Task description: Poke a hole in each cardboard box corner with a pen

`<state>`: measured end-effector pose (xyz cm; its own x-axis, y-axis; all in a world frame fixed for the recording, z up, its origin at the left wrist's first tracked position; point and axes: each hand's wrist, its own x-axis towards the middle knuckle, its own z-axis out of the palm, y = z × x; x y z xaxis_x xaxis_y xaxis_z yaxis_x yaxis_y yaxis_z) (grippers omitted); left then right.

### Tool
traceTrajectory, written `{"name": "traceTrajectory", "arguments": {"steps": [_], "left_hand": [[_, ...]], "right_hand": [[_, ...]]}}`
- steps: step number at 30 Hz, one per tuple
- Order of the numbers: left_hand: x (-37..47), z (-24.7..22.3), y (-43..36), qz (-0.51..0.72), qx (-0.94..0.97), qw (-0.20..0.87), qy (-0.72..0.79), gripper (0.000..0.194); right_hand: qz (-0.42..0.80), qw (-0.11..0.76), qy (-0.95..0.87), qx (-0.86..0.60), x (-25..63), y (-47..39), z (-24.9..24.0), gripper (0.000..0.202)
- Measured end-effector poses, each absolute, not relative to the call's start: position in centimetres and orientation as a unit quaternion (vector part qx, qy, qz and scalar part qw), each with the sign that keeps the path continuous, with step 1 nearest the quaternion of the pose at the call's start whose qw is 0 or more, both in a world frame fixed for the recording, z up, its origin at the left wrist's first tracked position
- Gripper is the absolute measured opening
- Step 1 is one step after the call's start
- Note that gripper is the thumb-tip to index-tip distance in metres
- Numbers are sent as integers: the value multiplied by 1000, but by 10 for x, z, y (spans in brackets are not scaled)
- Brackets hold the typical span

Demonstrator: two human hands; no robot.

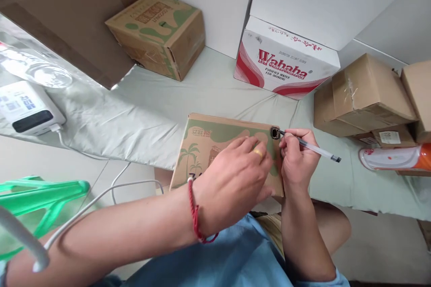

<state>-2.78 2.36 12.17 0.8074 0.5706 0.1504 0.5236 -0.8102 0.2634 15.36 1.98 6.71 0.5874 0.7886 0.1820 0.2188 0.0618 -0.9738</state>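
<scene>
Pale sheeted bed point(202, 89): left hand point(235, 175) flat on carton point(215, 136), right hand point(296, 157) gripping pen point(313, 147).

Part of the box point(215, 143) is being covered by the left hand point(235, 179); print beneath it is being hidden, and writing beside the wrist cannot be read.

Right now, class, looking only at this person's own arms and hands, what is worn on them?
Both forearms are bare. The left hand has a gold ring on one finger and a red braided cord bracelet at the wrist. The right hand wears nothing visible. Light blue sleeve shows near the right elbow.
</scene>
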Motion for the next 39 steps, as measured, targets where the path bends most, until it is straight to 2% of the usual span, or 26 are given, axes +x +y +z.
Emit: {"name": "traceTrajectory", "arguments": {"steps": [2,4,8,18,27,39], "left_hand": [[-38,106,9,120,945,99,287,78],[-43,90,2,126,947,86,282,92],[-43,75,0,117,946,96,286,90],[-42,75,1,126,943,126,281,90],[-41,72,1,147,941,119,281,93],[-41,71,0,148,940,113,284,91]], "right_hand": [[231,605,-398,-649,153,21,67,7],[220,590,-410,-660,153,22,68,8],[192,558,-439,-678,152,23,72,12],[192,535,-441,-695,153,23,70,17],[182,531,-455,-692,152,21,72,10],[105,534,-438,-715,155,18,68,13]]}}
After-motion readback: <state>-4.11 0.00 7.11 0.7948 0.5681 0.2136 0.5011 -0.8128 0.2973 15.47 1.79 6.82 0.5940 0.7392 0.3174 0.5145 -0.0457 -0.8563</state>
